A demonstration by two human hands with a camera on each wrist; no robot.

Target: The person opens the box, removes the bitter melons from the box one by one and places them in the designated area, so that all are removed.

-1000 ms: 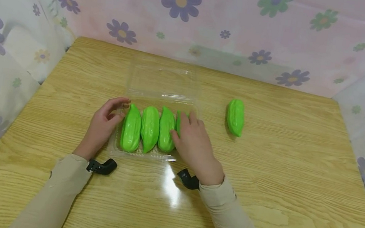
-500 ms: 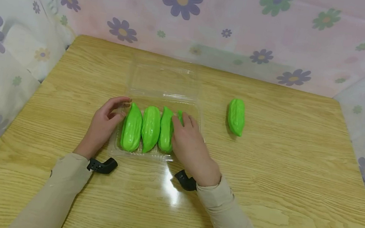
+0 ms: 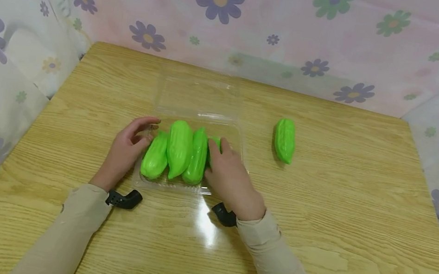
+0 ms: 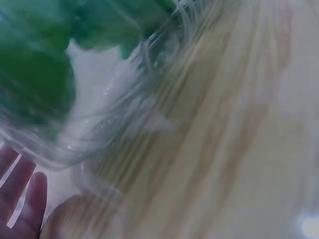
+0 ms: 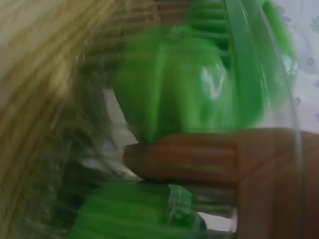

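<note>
An open clear plastic clamshell box [image 3: 182, 189] holds a row of glossy green ridged gourds. In the head view the left gourd [image 3: 155, 158] leans, the second gourd [image 3: 179, 149] is squeezed up between its neighbours, and the third gourd [image 3: 196, 157] stands beside it. My right hand [image 3: 231, 176] reaches into the box, fingers dipping between the third gourd and the rightmost gourd [image 3: 215, 143], which it mostly hides. The right wrist view shows the thumb [image 5: 184, 157] extended between two gourds. My left hand [image 3: 122, 149] rests along the box's left side, fingers loosely bent.
Another green gourd [image 3: 284, 140] lies on the wooden table [image 3: 340, 210] to the right of the box. The transparent lid [image 3: 200, 92] is folded back behind it. A flowered curtain [image 3: 256, 25] borders the table at the back and sides.
My right hand has shifted left into the box. The gourds are pushed leftward: the left one tilts, the second has risen, and the third has moved left. The left hand stays in place.
</note>
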